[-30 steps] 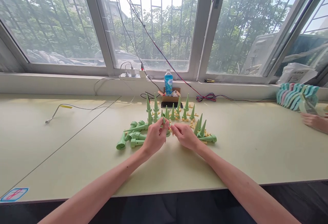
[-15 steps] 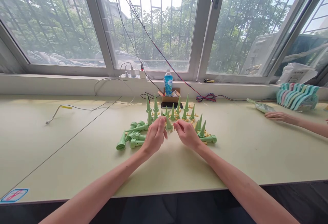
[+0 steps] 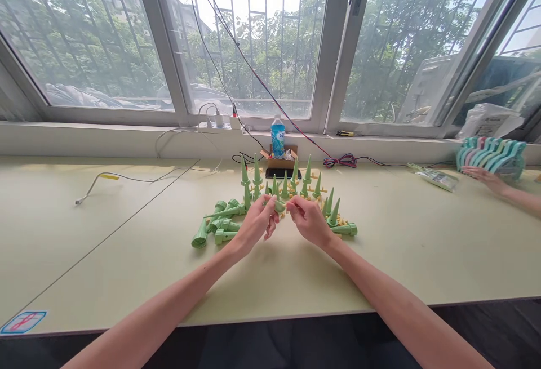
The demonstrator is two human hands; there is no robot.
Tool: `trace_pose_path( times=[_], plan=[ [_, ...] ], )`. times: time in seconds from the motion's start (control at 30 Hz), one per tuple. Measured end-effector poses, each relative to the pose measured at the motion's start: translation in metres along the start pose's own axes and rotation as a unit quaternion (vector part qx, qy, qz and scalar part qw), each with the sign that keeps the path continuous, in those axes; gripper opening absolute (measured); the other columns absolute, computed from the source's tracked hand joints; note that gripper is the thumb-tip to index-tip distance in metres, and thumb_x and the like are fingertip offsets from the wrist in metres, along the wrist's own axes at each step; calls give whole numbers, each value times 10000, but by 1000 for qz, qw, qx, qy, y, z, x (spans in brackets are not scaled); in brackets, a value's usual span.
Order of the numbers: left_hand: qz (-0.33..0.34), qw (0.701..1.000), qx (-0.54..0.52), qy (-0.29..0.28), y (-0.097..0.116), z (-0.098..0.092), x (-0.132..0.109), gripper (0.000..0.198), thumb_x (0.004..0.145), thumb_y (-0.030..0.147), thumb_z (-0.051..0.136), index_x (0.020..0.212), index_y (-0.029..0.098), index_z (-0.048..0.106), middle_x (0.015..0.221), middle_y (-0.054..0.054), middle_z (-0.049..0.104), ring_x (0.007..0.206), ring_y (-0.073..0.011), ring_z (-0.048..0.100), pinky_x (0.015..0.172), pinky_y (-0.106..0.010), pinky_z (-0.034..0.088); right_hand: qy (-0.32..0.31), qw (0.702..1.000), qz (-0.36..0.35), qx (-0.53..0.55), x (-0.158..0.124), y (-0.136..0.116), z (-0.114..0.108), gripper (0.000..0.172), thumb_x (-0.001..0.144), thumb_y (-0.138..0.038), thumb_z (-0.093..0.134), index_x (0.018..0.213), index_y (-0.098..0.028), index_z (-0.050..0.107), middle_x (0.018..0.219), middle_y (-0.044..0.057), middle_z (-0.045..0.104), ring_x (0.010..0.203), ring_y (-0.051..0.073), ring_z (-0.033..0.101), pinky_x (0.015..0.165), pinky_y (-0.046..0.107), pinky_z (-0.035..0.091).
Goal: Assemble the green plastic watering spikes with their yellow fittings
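Note:
My left hand (image 3: 256,223) is closed on a green cone piece (image 3: 279,206), tilted so that its wide end faces my right hand. Close beside that end, my right hand (image 3: 309,219) is pinched on something small and yellowish, mostly hidden by the fingers. Several green cones (image 3: 285,186) stand upright behind my hands, some with yellow pieces at their sides. More green cones (image 3: 199,237) lie in a pile left of my left hand. Loose yellow pieces (image 3: 342,219) and a lying cone (image 3: 349,229) are right of my right hand.
Behind the cones are a black phone (image 3: 274,173) and a blue bottle (image 3: 278,137) by a small box. Coiled cables (image 3: 340,160) lie near the sill. At right, another person's hand (image 3: 486,179) is by teal items (image 3: 490,158), near a plastic packet (image 3: 433,177).
The green cone in my left hand has tipped from upright towards my right hand. The other person's hand has moved right, away from the plastic packet, to the teal items.

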State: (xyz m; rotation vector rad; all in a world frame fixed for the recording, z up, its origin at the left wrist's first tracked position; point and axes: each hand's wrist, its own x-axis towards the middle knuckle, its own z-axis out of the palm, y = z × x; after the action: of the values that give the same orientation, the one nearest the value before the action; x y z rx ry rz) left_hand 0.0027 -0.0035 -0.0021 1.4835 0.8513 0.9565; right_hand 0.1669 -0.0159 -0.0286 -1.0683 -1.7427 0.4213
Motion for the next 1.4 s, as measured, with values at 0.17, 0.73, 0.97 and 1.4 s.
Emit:
trace_pose_path(
  times=[0.17, 0.73, 0.97, 1.4],
  plan=[
    [9, 1000, 0, -13, 1, -1, -1, 355, 861, 532, 526, 975, 203, 453, 648, 40, 537, 372, -68, 444, 343, -194, 346, 12, 1000, 9, -5, 1, 1, 0, 341, 957, -410, 411, 702, -189, 464, 549, -42, 424, 492, 95, 356, 503, 236, 294],
    [135, 977, 157, 54, -7, 2, -3, 359, 859, 460, 560, 1123, 243, 452, 972, -16, 517, 454, -37, 500, 401, -188, 398, 37, 999, 31, 2, 3, -3, 1, 432, 973, -456, 354, 627, -199, 389, 525, -32, 427, 473, 96, 384, 494, 241, 303],
    [55, 996, 31, 58, 0, 1, 0, 458, 907, 574, 393, 735, 162, 494, 619, 13, 529, 345, -67, 439, 328, -196, 307, 55, 998, 18, -5, 2, -3, -1, 395, 974, -427, 361, 650, -203, 378, 554, -37, 404, 494, 100, 364, 507, 244, 295],
    [-101, 994, -25, -25, -2, -3, 3, 725, 852, 696, 321, 397, 154, 480, 475, -85, 552, 354, -98, 407, 354, -228, 291, -13, 999, -35, -12, -2, -4, -1, 343, 976, -367, 377, 685, -191, 419, 582, -46, 379, 532, 95, 316, 533, 236, 286]
  ],
)
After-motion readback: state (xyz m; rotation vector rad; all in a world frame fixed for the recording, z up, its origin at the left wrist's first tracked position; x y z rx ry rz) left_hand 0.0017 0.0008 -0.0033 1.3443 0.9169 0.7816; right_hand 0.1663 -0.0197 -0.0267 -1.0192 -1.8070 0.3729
